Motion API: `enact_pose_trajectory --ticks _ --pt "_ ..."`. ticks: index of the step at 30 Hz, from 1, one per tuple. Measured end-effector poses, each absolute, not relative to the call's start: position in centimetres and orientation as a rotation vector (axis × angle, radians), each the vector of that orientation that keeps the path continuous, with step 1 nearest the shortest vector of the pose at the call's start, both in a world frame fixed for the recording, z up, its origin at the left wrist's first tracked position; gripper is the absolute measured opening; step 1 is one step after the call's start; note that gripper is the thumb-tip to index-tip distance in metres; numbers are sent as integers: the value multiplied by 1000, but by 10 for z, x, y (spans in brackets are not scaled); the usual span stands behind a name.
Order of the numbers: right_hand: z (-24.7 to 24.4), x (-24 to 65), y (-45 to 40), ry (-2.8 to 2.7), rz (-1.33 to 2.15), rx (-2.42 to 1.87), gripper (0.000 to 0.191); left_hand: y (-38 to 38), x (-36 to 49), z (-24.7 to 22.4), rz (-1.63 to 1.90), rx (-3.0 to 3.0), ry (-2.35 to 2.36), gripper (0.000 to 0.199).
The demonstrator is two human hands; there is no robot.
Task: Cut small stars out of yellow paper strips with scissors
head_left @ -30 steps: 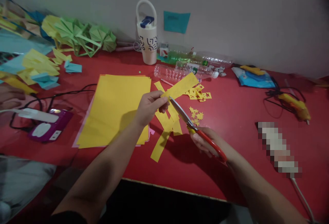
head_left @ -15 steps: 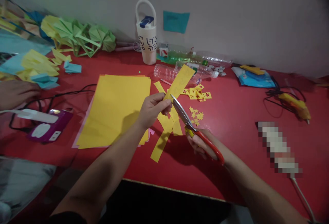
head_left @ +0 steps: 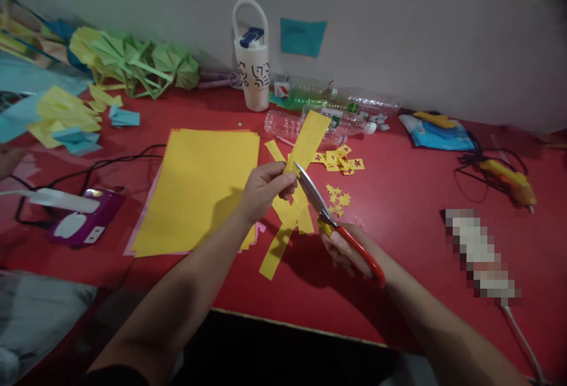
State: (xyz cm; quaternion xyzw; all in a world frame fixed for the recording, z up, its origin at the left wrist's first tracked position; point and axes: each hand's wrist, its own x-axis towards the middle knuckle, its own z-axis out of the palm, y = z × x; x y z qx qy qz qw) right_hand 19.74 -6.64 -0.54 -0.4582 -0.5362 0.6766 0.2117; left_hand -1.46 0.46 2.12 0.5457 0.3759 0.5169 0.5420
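Note:
My left hand [head_left: 271, 188] pinches the lower end of a yellow paper strip [head_left: 311, 136], which slants up and to the right. In my right hand [head_left: 343, 250] is a pair of scissors [head_left: 318, 200] with red handles. Its blade tips touch the strip just beside my left thumb. Beneath my hands, several more yellow strips [head_left: 278, 251] lie crossed on the red table. Small cut-out yellow stars [head_left: 340, 199] form a little pile near the blades, and behind them are yellow squares with star-shaped holes [head_left: 341, 160].
A stack of yellow paper [head_left: 199, 191] lies left of my hands. Plastic bottles [head_left: 287, 123] and a white tumbler [head_left: 256, 76] are at the back. To the right is a glue gun [head_left: 509, 182]; at left, a purple power strip [head_left: 86, 218] and another person's hand [head_left: 9, 160].
The yellow strip has tilted slightly more upright in my left hand. The other person's hand at the left edge has drawn back out towards the left. The scissors have hardly moved.

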Motion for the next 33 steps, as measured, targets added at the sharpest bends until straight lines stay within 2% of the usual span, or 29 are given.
enact_pose_trajectory --ticks 27,33 --pt "3 199 -63 -1651 1736 -1356 55 6 -17 18 1201 1198 860 19" --pt "4 201 -60 -1676 1717 -1387 56 9 -18 17 1288 1136 843 15"
